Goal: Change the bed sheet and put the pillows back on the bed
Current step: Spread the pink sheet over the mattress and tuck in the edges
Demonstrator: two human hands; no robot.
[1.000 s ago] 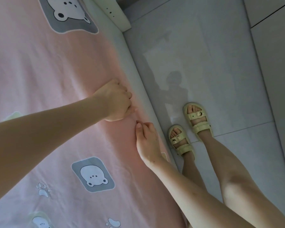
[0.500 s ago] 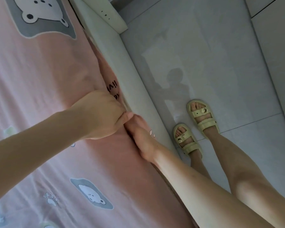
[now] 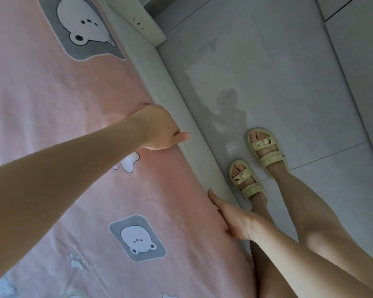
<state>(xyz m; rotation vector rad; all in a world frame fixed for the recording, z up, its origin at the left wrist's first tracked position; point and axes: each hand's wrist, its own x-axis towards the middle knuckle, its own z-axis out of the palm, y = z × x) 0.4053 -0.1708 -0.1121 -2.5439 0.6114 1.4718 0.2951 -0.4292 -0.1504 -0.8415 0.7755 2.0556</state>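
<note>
A pink bed sheet [image 3: 58, 108] printed with white bears on grey patches covers the mattress and fills the left of the view. My left hand [image 3: 157, 127] is at the sheet's right edge, its fingers curled down out of sight between the sheet and the grey padded bed rail [image 3: 181, 108], thumb pointing right. My right hand [image 3: 233, 218] is lower along the same edge, thumb lying along it and fingers tucked under the sheet's border. No pillow is in view.
Grey floor tiles [image 3: 278, 72] run along the right of the bed. My legs and feet in pale yellow sandals [image 3: 265, 147] stand close beside the rail. A white board with small holes [image 3: 146, 20] stands at the rail's far end.
My hands were together at the sheet edge, which was lifted and showed its underside. They have since moved apart along the edge, and the sheet now lies flat against the rail.
</note>
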